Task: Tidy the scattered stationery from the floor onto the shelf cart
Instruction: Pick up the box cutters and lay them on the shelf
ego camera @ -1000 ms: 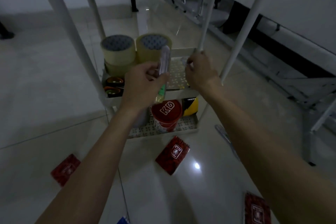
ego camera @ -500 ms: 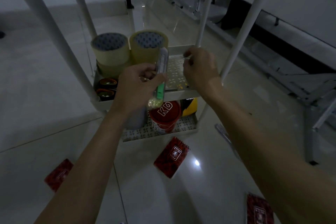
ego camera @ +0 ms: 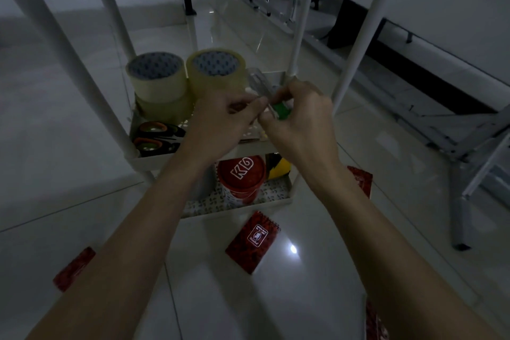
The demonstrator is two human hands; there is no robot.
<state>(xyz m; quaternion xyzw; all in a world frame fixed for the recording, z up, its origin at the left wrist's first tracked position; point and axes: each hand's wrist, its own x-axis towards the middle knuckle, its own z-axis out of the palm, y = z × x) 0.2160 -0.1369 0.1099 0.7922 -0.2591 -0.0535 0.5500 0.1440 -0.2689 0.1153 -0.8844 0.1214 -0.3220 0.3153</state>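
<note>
Gripping one small clear-packaged item (ego camera: 260, 85) with a green part between them: left hand (ego camera: 220, 119) pinching its near end with closed fingertips, right hand (ego camera: 299, 116) curled round the green part — held just above the middle shelf (ego camera: 193, 156) of the white shelf cart (ego camera: 63, 44), not resting on it. Too dim and too covered by fingers to name the item more closely (a pen or cutter in a blister pack, perhaps; cannot tell).

Standing on that middle shelf, at its far left: two stacks of wide tape rolls (ego camera: 157, 77) side by side, touching, the right-hand roll (ego camera: 216, 70) just beside the held package. Lying in front of the left stack, at the shelf's near-left corner: two pairs of scissors (ego camera: 154, 136) with dark handles and orange-green inner rings.

Sitting on the bottom shelf (ego camera: 276, 194): a red tub lettered "KD" (ego camera: 240, 178), upright, with a yellow-and-black object (ego camera: 278, 168) just behind it on the right.

Scattered on the glossy tiled floor (ego camera: 276, 298) — four red notebooks: a spiral-bound one (ego camera: 252, 241) just in front of the cart, one (ego camera: 74, 269) partly hidden under the left forearm, one (ego camera: 360, 179) beyond the right forearm beside the cart, one (ego camera: 374, 320) at the lower edge.
</note>
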